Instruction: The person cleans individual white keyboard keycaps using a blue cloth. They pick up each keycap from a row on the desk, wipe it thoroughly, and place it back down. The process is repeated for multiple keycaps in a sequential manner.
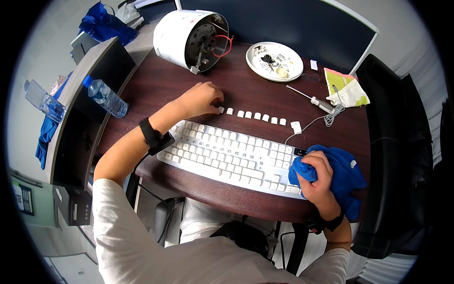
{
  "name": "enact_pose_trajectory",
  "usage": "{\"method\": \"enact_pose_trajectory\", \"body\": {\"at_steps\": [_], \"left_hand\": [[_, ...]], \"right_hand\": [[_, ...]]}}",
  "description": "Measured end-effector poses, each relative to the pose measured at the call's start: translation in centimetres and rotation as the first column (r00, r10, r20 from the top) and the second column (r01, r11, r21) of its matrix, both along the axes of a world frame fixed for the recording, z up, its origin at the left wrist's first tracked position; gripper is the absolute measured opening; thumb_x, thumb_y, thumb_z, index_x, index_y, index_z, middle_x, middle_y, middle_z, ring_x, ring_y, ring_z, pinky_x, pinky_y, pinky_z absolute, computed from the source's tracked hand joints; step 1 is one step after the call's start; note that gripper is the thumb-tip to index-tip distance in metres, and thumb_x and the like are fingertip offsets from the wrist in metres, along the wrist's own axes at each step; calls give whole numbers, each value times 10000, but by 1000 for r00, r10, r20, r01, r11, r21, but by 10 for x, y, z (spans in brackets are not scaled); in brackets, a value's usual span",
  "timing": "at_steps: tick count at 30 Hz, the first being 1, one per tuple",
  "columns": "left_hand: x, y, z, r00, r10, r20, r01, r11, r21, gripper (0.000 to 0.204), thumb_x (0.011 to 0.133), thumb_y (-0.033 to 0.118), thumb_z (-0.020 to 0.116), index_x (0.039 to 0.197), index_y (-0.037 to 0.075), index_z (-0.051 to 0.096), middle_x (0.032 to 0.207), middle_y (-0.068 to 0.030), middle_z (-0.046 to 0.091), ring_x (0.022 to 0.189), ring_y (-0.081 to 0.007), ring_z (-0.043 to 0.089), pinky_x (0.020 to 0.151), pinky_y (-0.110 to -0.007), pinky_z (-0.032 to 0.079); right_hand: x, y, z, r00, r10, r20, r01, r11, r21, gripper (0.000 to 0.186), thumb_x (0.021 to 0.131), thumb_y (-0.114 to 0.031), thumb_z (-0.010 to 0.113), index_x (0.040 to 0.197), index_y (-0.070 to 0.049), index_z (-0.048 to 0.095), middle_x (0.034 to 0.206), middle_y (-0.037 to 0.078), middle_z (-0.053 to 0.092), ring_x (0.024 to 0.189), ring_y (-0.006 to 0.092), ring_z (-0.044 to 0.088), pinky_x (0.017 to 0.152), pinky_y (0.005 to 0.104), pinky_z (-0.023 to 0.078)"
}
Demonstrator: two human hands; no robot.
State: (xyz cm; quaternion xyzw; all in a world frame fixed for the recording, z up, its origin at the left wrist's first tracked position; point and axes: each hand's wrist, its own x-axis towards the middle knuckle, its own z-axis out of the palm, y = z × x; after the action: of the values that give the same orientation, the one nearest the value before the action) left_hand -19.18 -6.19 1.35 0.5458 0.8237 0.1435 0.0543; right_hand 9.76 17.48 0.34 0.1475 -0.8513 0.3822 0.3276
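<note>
Looking down at a dark reddish-brown desk (142,92) with a curved near edge; got a white keyboard (213,158) flat on it, close to that edge, long axis slanting from upper left to lower right, cable side away from the body; not much room on the near side, just a strip of wood before the drop; way more bare wood on the far side, toward the back; up there, a white cylinder (172,40) on its side, open end facing right, metal parts and a red wire inside; next size down, a blue cloth (338,173), bunched over the keyboard's right end and spread onto the desk beside it, crowding that side; clamped round the bunched part, the fingers of the right hand (316,177); then a white plate (295,68) of small bits near the back; then the left hand (203,97), past the keyboard's upper-left part, fingers curled; then a screwdriver (321,105), tip pointing upper left; smallest of the lot, loose white keycaps (257,115), in a row just beyond the keyboard, roughly parallel to it; leftmost one (221,110) right at the left fingertips; can't tell if pinched or only touched.
</note>
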Motion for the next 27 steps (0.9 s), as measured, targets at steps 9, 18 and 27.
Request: {"method": "enact_pose_trajectory", "body": {"at_steps": [9,18,27], "left_hand": [[8,37,-2,992,-123,-22,121,991,-54,293,666,172,753,893,20,647,807,-93,621,863,-288,575,784,-383,458],[18,52,-23,984,-151,-94,145,987,-69,204,697,157,733,853,54,652,815,-72,620,888,-259,580,782,-373,461],[67,46,34,949,-24,313,-82,944,321,150,740,90,723,868,33,667,802,-74,666,703,-192,617,649,-297,495]], "right_hand": [[1,1,0,999,-40,-28,40,999,-4,258,707,45,647,947,11,559,853,142,564,717,245,582,629,306,469],[1,1,2,999,-38,-32,38,999,-17,249,715,43,645,945,16,554,850,144,561,713,244,577,631,308,467],[0,3,-3,989,-140,-45,138,989,-46,240,746,26,651,961,12,546,872,143,560,746,248,571,672,312,469]]}}
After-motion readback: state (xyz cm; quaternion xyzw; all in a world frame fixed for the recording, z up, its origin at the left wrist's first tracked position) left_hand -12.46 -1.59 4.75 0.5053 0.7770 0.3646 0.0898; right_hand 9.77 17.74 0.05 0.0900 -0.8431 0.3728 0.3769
